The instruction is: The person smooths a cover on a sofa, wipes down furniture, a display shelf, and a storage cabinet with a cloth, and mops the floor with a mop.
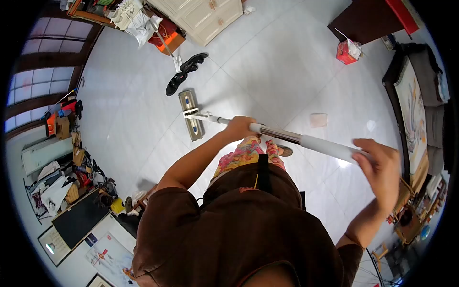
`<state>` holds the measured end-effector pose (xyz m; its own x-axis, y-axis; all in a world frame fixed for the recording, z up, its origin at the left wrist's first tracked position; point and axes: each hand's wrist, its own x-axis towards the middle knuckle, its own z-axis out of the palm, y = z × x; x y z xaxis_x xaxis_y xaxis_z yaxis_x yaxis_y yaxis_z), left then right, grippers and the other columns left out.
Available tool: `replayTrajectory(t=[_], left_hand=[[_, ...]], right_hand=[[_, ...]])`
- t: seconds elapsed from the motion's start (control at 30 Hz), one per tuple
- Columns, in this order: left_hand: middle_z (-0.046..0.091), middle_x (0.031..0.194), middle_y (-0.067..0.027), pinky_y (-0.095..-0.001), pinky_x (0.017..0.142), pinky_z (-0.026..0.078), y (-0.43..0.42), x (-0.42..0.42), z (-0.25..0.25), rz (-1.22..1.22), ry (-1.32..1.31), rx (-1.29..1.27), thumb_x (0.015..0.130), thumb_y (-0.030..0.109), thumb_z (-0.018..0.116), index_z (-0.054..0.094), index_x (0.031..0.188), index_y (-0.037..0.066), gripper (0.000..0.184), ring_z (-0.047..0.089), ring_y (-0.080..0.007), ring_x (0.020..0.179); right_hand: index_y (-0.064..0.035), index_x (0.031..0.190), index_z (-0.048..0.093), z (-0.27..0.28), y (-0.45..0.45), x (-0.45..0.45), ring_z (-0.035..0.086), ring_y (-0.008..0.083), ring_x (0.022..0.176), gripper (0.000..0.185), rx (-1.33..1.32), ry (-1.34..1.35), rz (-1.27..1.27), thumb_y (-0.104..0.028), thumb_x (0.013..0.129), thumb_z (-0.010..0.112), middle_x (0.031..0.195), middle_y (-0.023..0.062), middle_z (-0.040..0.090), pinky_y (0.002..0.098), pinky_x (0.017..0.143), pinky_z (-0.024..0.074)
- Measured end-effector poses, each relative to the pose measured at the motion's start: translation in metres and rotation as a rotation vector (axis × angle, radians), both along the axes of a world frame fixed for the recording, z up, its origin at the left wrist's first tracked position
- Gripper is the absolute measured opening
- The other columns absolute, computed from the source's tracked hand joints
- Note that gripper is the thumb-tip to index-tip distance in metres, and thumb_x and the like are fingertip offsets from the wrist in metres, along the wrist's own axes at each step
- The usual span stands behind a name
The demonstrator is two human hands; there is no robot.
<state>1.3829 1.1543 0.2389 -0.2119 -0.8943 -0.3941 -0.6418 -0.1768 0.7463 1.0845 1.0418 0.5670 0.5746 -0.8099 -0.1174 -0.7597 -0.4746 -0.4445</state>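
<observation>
A flat mop slants across the view, its metal-and-white pole (279, 135) running from the upper left to the lower right. Its flat head (191, 125) rests on the tiled floor, joined by a white hinge. My left hand (240, 128) is wrapped round the middle of the pole. At the pole's upper end, my right hand (380, 165) curls round the end of the white grip (327, 147), thumb on one side and fingers on the other. Just beyond the mop head lies a pair of black shoes (186, 71).
A cream cabinet (201, 19) stands ahead, beside an orange box (171, 44). A red box (347, 52) sits on the floor near a dark table (361, 21). A pale square patch (318, 120) lies on the floor. A sofa (423, 81) lines the right; piled clutter (71, 177) is at left.
</observation>
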Motion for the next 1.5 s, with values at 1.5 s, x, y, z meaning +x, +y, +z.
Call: replayTrajectory(t=[1.5], left_hand=[[0.069,0.083,-0.0122,-0.0424,0.073,0.051,-0.056,0.002,0.048,-0.05,-0.03,-0.2,0.075,0.025,0.072,0.068,0.089,0.011,0.02,0.066,-0.0337,0.08]], right_hand=[[0.0063,0.097,0.066,0.055,-0.001,-0.026,0.062,0.0152,0.068,0.017,-0.007,-0.046,-0.109,-0.004,0.084,0.069,0.08,0.0124,0.067,0.0258,0.061,0.0481]])
